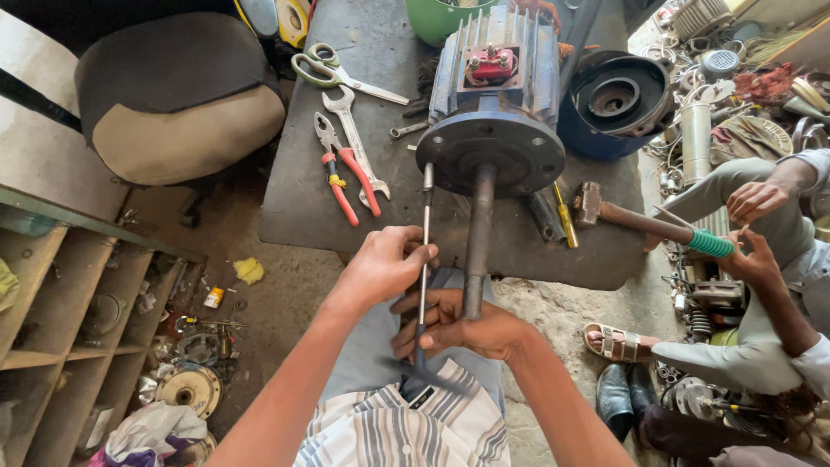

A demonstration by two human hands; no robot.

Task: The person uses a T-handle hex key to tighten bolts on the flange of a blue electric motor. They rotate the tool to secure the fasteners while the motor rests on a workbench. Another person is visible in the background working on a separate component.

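Note:
A blue electric motor (493, 95) lies on a dark worktable (298, 203), its round end flange and steel shaft (477, 233) pointing toward me. A long thin T-handled tool (424, 259) runs from the flange's left side down to my lap. My left hand (385, 264) grips the tool's rod about midway. My right hand (467, 329) is wrapped around the lower rod, just above the T-handle, and touches the shaft's end.
Green-handled scissors (333, 71), a spanner (350, 121), red pliers (341, 169), a yellow screwdriver (565, 216) and a hammer (648, 223) lie on the table. A blue motor cover (614, 99) stands at right. Another person (761, 259) sits at right. A chair (177, 91) and shelves (60, 320) are at left.

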